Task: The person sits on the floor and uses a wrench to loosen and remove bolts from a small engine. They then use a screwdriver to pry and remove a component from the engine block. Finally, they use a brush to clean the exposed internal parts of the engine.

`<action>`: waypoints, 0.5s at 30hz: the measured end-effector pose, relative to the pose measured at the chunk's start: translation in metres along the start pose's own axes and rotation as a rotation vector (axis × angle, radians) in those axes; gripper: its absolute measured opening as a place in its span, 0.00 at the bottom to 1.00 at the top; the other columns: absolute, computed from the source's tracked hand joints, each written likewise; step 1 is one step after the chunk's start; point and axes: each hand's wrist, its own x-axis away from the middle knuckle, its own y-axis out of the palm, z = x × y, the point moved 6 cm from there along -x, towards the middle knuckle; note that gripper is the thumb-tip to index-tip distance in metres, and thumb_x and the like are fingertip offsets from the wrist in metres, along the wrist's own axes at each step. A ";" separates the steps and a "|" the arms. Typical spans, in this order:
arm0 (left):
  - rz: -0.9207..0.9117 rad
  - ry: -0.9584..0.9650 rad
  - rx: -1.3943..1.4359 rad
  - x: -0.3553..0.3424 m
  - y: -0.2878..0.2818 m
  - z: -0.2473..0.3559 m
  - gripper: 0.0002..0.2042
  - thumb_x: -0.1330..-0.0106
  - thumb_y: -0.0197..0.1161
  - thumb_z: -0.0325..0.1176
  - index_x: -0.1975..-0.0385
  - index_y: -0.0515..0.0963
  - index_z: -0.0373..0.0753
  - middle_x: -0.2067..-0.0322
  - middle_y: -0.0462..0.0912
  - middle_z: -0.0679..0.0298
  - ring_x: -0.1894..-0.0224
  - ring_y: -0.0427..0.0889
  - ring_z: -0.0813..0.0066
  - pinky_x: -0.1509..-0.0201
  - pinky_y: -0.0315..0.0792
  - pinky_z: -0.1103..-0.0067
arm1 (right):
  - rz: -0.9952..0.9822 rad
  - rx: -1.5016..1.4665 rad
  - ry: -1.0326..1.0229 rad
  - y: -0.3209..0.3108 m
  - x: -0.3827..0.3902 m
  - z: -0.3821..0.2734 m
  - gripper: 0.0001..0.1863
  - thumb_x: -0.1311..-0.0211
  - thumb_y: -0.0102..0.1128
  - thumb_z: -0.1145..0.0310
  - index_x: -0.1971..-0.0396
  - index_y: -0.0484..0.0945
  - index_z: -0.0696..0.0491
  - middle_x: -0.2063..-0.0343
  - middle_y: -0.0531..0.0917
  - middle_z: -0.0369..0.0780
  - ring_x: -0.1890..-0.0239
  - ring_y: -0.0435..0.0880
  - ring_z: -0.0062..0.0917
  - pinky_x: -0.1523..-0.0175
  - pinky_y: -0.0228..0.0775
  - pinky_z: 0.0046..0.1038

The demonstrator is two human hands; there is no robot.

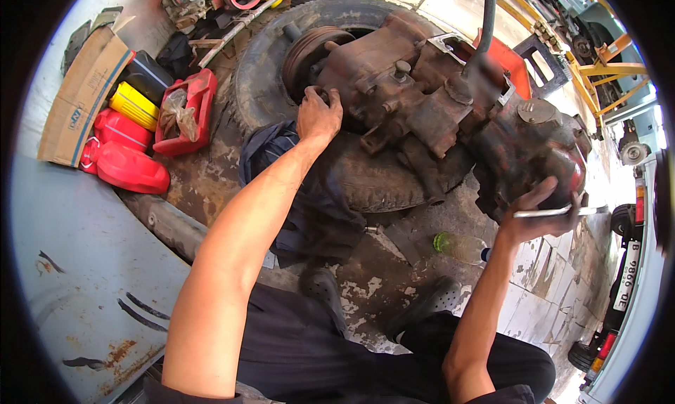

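Observation:
A large greasy gearbox (394, 67) lies across a worn tyre (264, 60), with a round drum (309, 56) at its left end and a bulky dark housing (538, 151) at its right. My left hand (320, 116) is beside the gearbox near the drum, its fingers curled inward; anything between the fingertips is too dark to make out. My right hand (531, 225) grips a slim silver wrench (555, 212) crosswise, close to the housing. Motion blurs the wrench's ends. A dark lever (489, 17) rises from the top of the gearbox.
Dark cloth (309, 214) hangs by the tyre. A plastic bottle (450, 244) lies near my shoes (429, 302). Red jerrycans (133, 166), a yellow container (133, 105) and a cardboard piece (81, 102) are at left. A yellow metal frame (598, 70) and a parked vehicle (643, 263) stand right.

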 end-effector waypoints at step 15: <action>-0.098 -0.083 -0.186 -0.007 -0.001 -0.010 0.34 0.31 0.47 0.63 0.50 0.78 0.31 0.53 0.82 0.40 0.46 0.79 0.41 0.41 0.71 0.59 | 0.023 -0.424 0.949 0.023 0.028 0.081 0.31 0.24 0.37 0.39 0.69 0.66 0.57 0.67 0.68 0.40 0.64 0.65 0.31 0.48 0.62 0.31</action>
